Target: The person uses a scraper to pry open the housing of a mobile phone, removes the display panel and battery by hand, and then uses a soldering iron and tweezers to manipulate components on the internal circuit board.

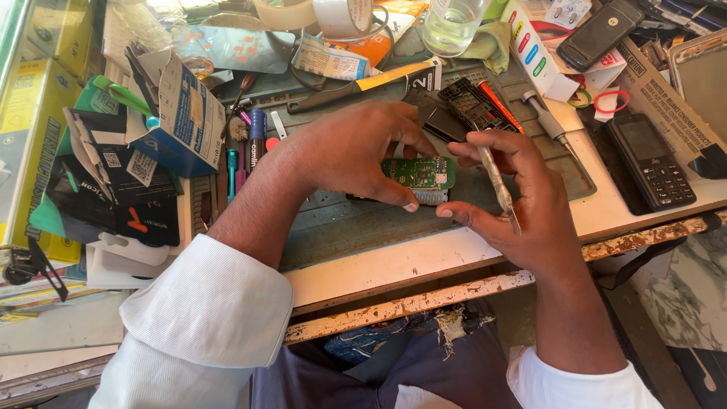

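The left hand point(356, 151) pinches a small green circuit board point(419, 173) over the grey work mat point(341, 227); the right hand point(522, 204), just right, grips slim metal tweezers point(498, 185).

both forearms reach forward in rolled white sleeves. the left hand point(356, 155) arches palm down, fingers pinched. the right hand point(515, 201) curls inward.

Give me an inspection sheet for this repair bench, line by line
Surface: grey work mat on a white bench with a chipped edge.
Job's things: green circuit board, pinched at its edge.
Clutter: black keypad phone, tape rolls, clear glass, blue-white box, pens.
Grippers: left hand grips the board; right hand holds tweezers.
Cables: nothing seen.
Surroundings: yellow cartons at the left; marble floor.
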`<state>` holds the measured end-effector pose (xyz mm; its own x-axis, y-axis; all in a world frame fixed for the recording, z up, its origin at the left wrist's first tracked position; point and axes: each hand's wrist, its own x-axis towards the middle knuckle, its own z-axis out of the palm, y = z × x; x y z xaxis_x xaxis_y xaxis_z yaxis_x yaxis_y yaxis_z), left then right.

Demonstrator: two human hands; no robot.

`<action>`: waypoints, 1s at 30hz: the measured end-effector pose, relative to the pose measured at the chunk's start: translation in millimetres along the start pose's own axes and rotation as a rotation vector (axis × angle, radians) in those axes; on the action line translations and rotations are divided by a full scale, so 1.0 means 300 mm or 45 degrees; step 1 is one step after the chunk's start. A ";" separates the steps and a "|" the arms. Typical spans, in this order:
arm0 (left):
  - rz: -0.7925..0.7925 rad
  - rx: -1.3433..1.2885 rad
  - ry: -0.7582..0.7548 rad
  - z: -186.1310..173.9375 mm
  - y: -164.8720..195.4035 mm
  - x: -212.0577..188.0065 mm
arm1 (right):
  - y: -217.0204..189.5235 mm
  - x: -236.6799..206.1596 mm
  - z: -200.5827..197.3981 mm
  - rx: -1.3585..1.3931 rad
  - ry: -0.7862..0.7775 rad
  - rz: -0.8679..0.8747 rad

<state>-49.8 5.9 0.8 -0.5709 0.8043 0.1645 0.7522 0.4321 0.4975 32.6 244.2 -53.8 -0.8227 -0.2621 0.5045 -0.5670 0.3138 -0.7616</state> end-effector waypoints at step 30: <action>-0.713 0.256 -0.295 -0.366 0.349 -0.191 | -0.457 0.071 -0.023 -0.496 0.096 -0.188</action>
<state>25.6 -39.8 137.1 -0.8267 0.4917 -0.2735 0.4201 0.8628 0.2813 92.4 201.8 64.0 -0.7240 -0.2671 0.6360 -0.6403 0.6033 -0.4754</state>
